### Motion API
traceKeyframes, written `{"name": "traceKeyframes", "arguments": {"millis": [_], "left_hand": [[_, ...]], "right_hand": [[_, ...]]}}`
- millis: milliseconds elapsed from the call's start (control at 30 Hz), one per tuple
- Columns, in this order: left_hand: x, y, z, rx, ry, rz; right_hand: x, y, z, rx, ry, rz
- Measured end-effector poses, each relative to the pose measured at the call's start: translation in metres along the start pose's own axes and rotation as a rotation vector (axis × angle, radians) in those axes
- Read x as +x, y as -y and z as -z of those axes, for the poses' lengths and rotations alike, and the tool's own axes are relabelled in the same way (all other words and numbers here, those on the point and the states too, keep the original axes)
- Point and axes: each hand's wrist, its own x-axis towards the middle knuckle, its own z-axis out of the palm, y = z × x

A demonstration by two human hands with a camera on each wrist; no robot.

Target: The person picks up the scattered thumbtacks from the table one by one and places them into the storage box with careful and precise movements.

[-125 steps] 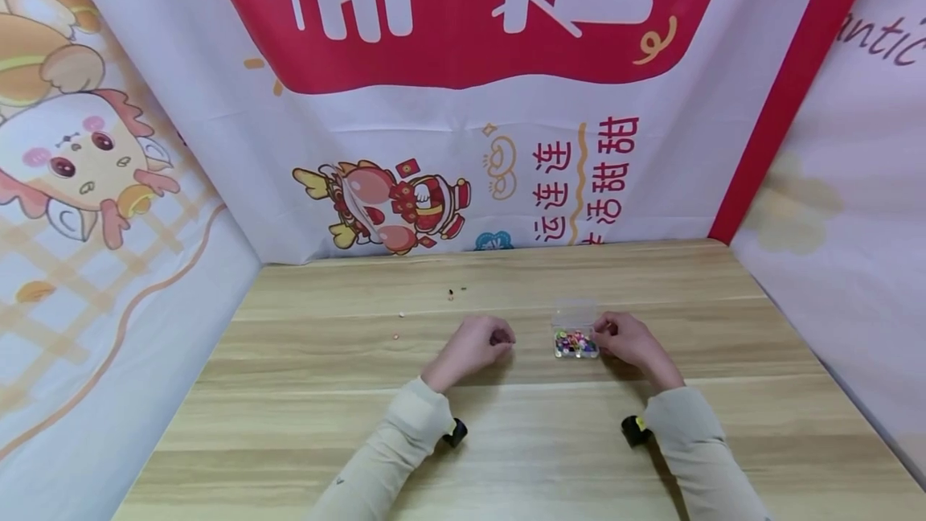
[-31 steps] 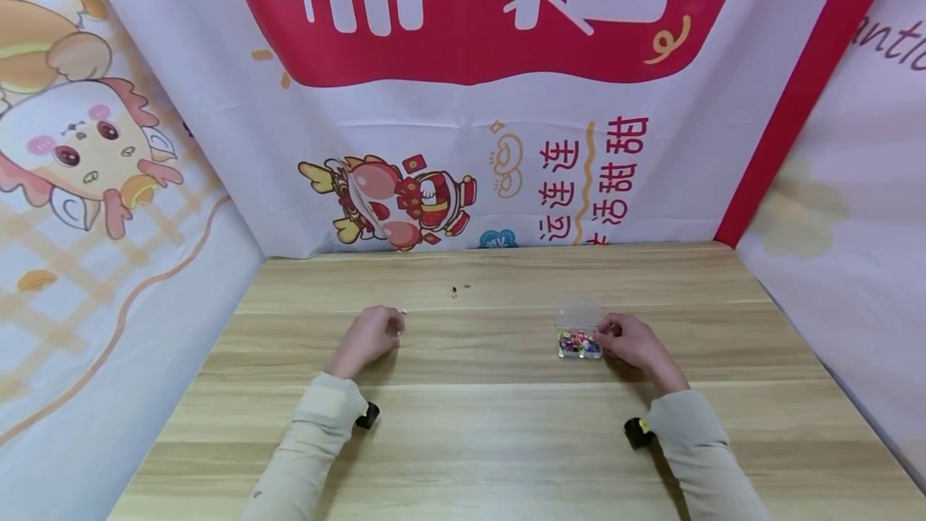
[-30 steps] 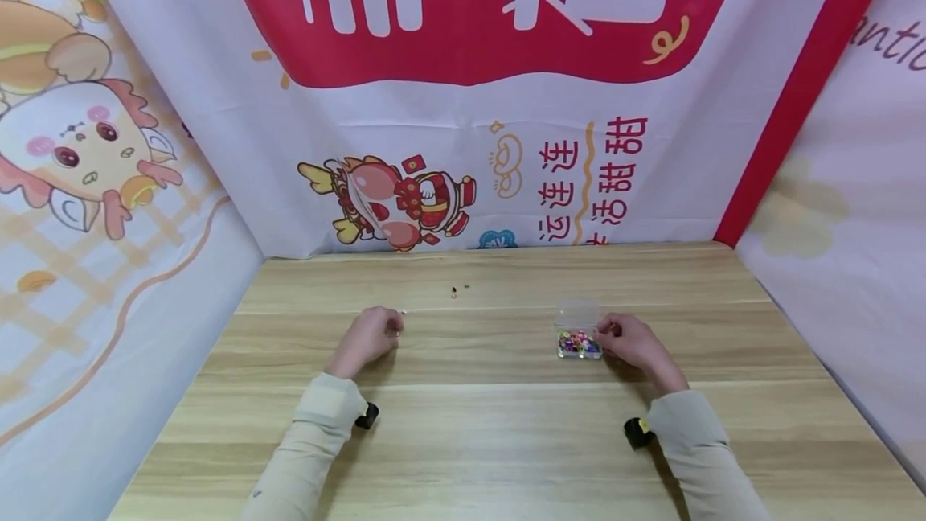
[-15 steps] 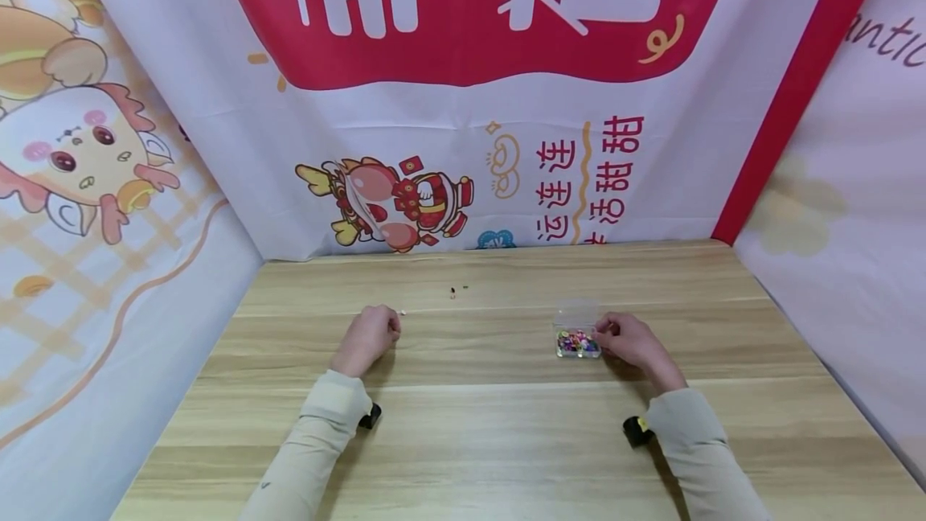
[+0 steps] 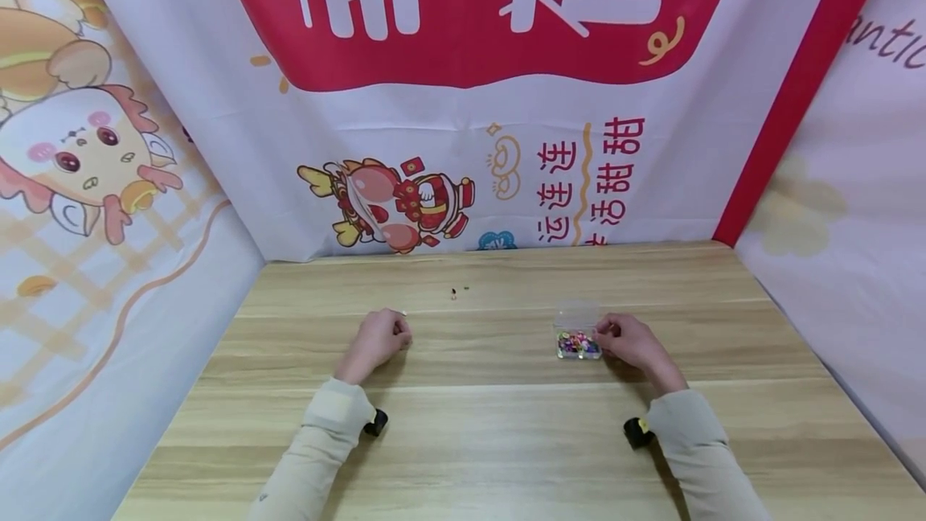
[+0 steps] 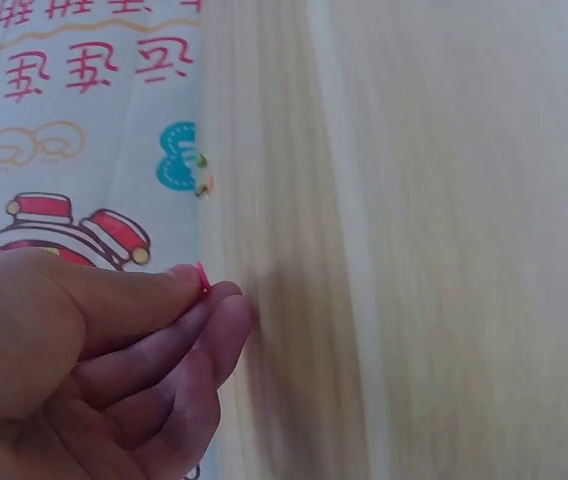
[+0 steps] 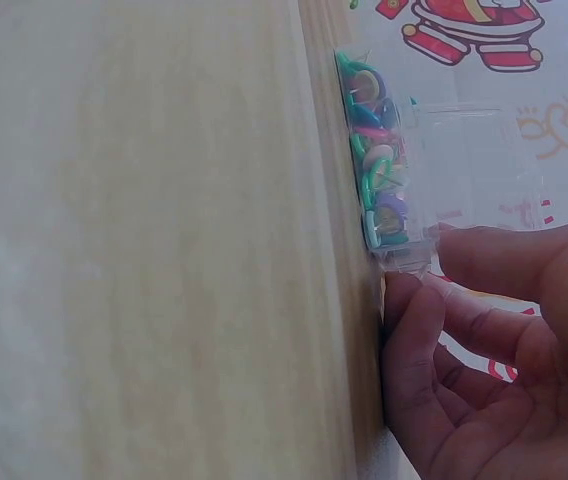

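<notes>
Between the thumb and forefinger of my left hand is a small pink thumbtack, seen edge-on in the left wrist view. This hand is just above the left part of the table. Over on the right, my right hand pinches the near side end of a small clear plastic box. Its transparent lid stands raised at the back. Inside lie many thumbtacks with green, pink, blue and purple heads. Beside the left fingers, one pale loose tack is partly visible.
Farther back on the wooden table lie a small dark-and-orange piece and a tiny dark piece. A printed cloth hangs along the table's back edge, with more cloth at both sides.
My left hand went from beside the box leftward to a loose tack, closed its fingers on it, and has now shifted slightly right. The right hand stays at the box.
</notes>
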Motion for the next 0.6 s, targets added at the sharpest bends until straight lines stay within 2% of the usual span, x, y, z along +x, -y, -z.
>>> {"name": "traceKeyframes", "arguments": {"millis": [400, 600], "left_hand": [[-0.003, -0.029, -0.008, -0.077, 0.055, 0.0], [-0.001, -0.044, -0.018, -0.097, 0.113, -0.095]], "right_hand": [[0.002, -0.002, 0.0, 0.002, 0.0, -0.01], [0.001, -0.002, 0.0, 0.002, 0.001, -0.008]]}}
